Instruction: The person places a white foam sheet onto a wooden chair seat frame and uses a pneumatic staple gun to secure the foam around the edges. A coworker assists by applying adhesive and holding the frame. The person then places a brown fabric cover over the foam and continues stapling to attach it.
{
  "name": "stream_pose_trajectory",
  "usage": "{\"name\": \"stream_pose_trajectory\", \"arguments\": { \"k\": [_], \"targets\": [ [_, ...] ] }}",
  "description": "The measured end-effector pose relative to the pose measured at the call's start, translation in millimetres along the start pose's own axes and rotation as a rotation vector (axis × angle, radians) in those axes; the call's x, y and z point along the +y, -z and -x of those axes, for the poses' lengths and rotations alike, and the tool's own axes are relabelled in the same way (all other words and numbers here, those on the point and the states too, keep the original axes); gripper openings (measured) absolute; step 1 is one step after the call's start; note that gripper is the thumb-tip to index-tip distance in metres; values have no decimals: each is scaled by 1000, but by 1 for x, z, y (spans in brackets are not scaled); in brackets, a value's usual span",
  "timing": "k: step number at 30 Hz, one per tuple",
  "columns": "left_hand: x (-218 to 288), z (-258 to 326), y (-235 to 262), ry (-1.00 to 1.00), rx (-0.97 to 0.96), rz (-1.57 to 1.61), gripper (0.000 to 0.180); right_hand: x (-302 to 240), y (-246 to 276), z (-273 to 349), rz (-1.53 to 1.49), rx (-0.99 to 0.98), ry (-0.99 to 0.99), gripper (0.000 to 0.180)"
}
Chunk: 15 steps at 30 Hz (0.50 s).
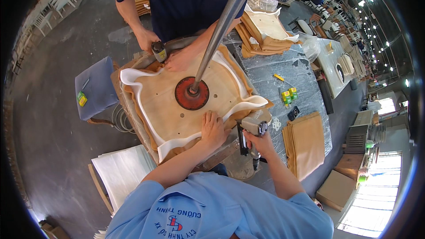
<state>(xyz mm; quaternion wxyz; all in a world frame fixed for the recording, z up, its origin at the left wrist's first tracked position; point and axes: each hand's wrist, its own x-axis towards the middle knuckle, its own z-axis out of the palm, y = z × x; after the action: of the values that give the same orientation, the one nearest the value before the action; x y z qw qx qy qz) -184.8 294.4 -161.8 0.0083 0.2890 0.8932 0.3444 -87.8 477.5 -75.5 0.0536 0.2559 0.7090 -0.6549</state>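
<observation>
A pale wooden seat panel (pixel 152 95) lies under a round red pressing disc (pixel 182 89) on a metal rod (pixel 218 34). White foam (pixel 144 121) and brown cover material (pixel 262 114) curl up around its edges. My left hand (pixel 214 129) lies on the near edge of the panel, fingers stretched onto the wood over the folded-up edge. In my right hand (pixel 261 142) is an air staple gun (pixel 253 127), gripped by its handle beside the panel's near right corner. Across from me, a co-worker's hand (pixel 148 40) holds another staple gun (pixel 159 51) at the far edge.
A plastic-covered table (pixel 283 73) on the right bears a brown material stack (pixel 305 144), green-yellow boxes (pixel 290 94) and a yellow cutter (pixel 278 77). Stacked covered panels (pixel 265 26) stand behind. At left are a blue padded stool (pixel 96 86), coiled hose (pixel 120 119) and white sheets (pixel 121 170).
</observation>
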Motion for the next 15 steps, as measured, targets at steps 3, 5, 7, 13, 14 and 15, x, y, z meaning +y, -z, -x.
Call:
{"name": "stream_pose_trajectory", "arguments": {
  "k": [3,5,7,13,14,15],
  "targets": [
    [-1,-5,-8,-1,-13,24,40,-12,9,-18,139,-56,-87,25],
    [-2,-9,-12,1,5,65,33,-21,10,-31,236,-95,-176,26],
    [-5,-11,-16,25,30,85,27,-29,6,-40,282,-119,-204,27],
    [0,-16,-25,71,65,163,18,-25,9,-58,367,-139,-275,29],
    [-1,-15,-25,85,52,153,18,-31,5,-59,409,-152,-289,30],
    [-2,-15,-24,95,53,161,17,-39,0,-60,452,-165,-304,30]
  ]
}}
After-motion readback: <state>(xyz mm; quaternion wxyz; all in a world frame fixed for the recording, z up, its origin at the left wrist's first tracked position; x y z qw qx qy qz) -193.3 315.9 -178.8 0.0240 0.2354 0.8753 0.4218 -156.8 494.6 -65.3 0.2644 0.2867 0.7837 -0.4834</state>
